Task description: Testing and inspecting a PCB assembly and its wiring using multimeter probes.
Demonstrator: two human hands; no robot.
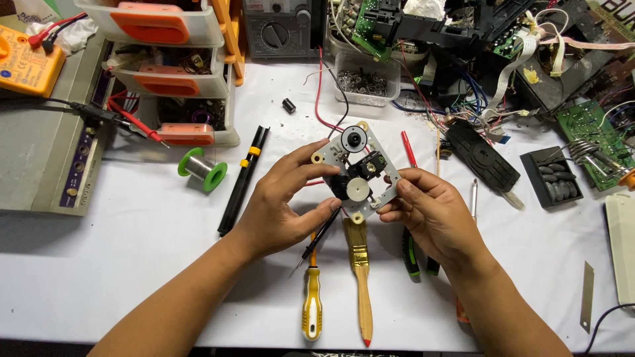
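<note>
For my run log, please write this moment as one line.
left hand: holds drive mechanism | right hand: holds its other edge | mechanism: lifted above white table | below: paintbrush, yellow screwdriver

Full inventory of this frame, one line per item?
drive mechanism: 1, grey and black, held above table centre
paintbrush: 1, wooden handle, below mechanism
yellow screwdriver: 1, yellow, left of paintbrush
solder spool: 1, green, left of centre
desoldering pump: 1, black, beside spool
multimeter: 1, orange-yellow, top left
drawer unit: 1, clear with orange handles, top
screw tub: 1, clear, top centre
circuit board: 1, green, right
left hand: grips mechanism's left edge
right hand: grips mechanism's right edge
</note>
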